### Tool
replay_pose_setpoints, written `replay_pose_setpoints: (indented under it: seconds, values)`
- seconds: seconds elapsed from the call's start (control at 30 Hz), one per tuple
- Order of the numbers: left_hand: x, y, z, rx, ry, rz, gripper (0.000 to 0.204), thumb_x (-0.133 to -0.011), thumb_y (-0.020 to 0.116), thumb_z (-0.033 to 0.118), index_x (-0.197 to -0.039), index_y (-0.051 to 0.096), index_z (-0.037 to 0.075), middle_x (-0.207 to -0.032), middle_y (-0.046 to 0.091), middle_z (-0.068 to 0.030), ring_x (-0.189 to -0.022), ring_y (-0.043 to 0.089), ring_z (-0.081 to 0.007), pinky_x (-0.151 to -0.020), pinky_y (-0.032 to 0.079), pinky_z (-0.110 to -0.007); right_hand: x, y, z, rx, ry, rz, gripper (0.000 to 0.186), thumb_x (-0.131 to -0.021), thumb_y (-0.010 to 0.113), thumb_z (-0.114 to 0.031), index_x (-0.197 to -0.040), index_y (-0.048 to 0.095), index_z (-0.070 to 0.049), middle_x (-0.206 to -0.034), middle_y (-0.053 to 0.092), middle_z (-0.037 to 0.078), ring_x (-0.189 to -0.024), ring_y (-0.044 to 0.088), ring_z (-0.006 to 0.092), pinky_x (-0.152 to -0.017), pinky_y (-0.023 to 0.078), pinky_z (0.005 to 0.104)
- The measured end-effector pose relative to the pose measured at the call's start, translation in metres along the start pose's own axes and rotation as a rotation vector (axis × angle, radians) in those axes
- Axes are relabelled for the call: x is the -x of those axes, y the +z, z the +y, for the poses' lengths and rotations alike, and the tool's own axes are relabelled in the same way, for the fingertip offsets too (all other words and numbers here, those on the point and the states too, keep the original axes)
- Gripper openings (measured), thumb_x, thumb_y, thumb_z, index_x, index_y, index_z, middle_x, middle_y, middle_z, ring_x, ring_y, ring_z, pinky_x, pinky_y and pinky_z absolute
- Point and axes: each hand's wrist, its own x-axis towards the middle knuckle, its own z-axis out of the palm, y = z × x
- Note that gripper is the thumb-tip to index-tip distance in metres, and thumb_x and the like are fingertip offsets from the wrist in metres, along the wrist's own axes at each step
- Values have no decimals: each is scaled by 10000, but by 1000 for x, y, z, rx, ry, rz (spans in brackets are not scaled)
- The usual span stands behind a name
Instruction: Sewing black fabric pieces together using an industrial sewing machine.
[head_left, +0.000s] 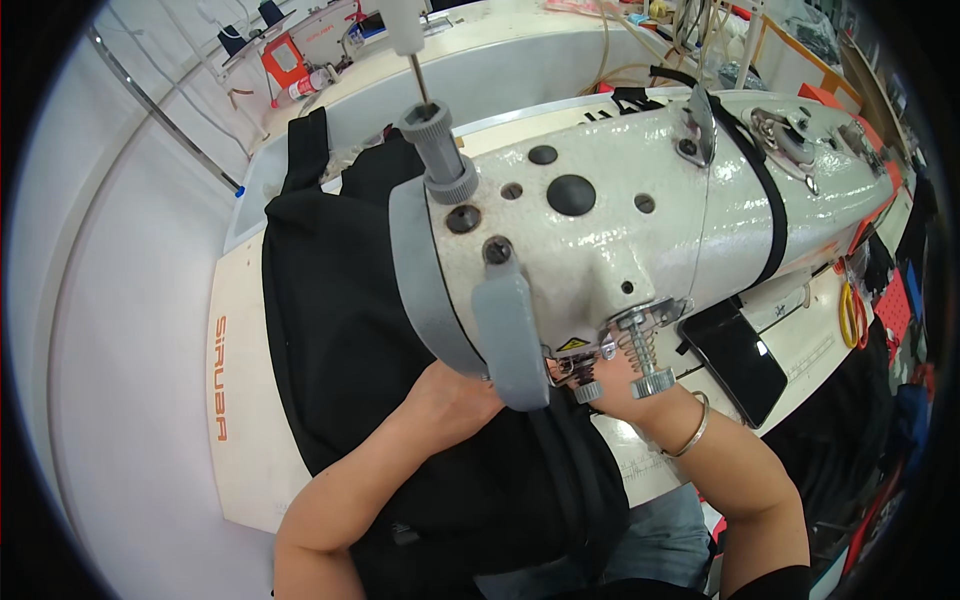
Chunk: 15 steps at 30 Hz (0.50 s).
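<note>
A large white sewing machine (590, 240) fills the middle of the view, its grey end cover and thread tension knobs toward me. Black fabric (340, 300), thick and sewn like part of a bag, lies under the machine head and hangs over the front edge onto my lap. My left hand (455, 400) rests on this fabric beside the machine head, its fingers hidden behind the grey lever. My right hand (635, 390), with a metal bangle at the wrist, reaches in under the head from the right, its fingers mostly covered by the tension parts. Needle and presser foot are out of sight.
A black smartphone (733, 358) lies on the table right of my right wrist. Yellow-handled scissors (853, 313) are at the table's right edge. A second work table (480, 35) with a red-and-white machine stands behind, and a white wall (130, 300) runs along the left.
</note>
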Motion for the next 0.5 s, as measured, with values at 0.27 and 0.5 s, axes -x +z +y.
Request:
replay_pose_setpoints:
  seconds: [0.27,0.5]
  values:
    - [1,-3,-45,438,-71,-139,244,-926,569,211,-1134,649,113,-1111,645,-124,-1020,613,-298,-861,502,-400,-2,-26,-13,-63,-28,-46,75,-719,639,-152,-791,619,-146,-747,639,14,-693,646,209,-537,491,360]
    - [-15,-38,-66,-422,427,37,214,-776,656,199,-928,612,55,-984,626,-86,-1050,597,-269,-961,485,-409,21,-45,-48,-178,-212,-170,300,-731,657,-127,-1029,662,-159,-1142,662,10,-1049,647,212,-749,574,329]
